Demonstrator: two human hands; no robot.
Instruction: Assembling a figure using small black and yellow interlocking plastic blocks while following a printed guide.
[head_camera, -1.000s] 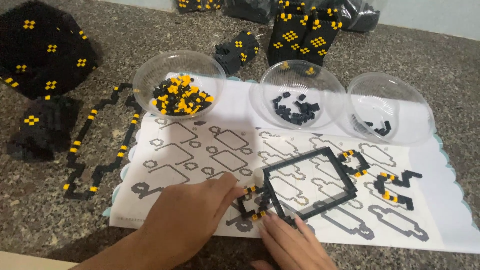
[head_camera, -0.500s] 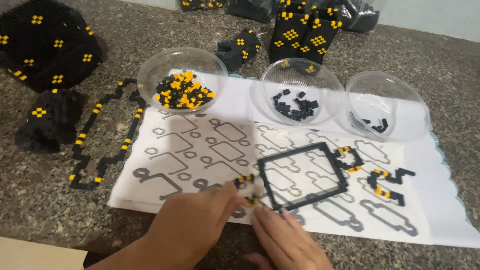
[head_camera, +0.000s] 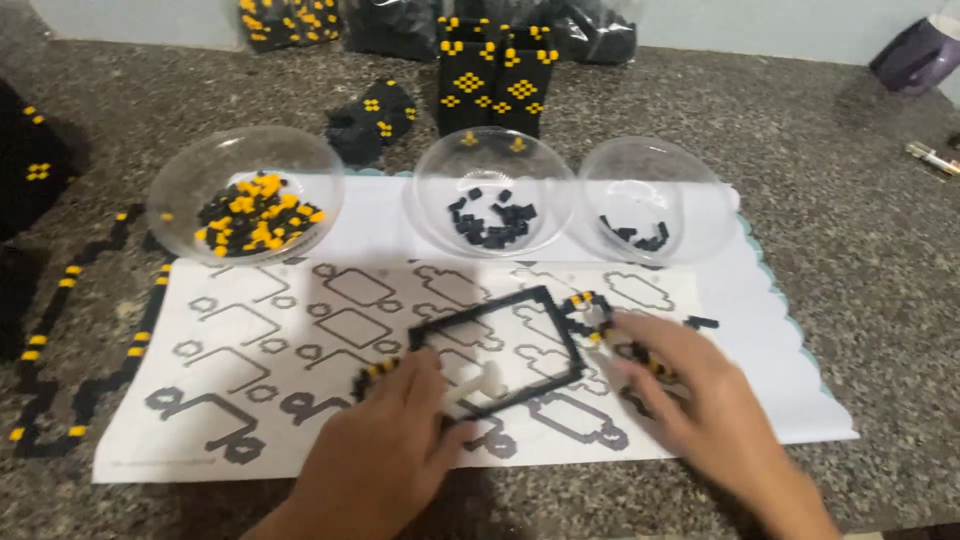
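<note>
1. Speckled stone counter (head_camera: 820, 190); patterned paper sheet (head_camera: 300, 330) under both hands.
2. Beyond the hands, three clear bowls: yellow-black beads (head_camera: 250, 215), black pieces (head_camera: 493, 222), few black pieces (head_camera: 640, 232).
3. Left hand (head_camera: 385, 450) pinches a white tool (head_camera: 470, 385) at the black bead frame (head_camera: 497, 350); right hand (head_camera: 690, 385), spread flat, lies beside it.

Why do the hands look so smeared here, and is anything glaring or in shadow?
Head view: the right hand is streaked with motion blur, the left hand less so. The three clear bowls, such as the middle bowl, catch soft reflections. The black frame stays fairly sharp. The left edge of the counter falls into shadow.
</note>
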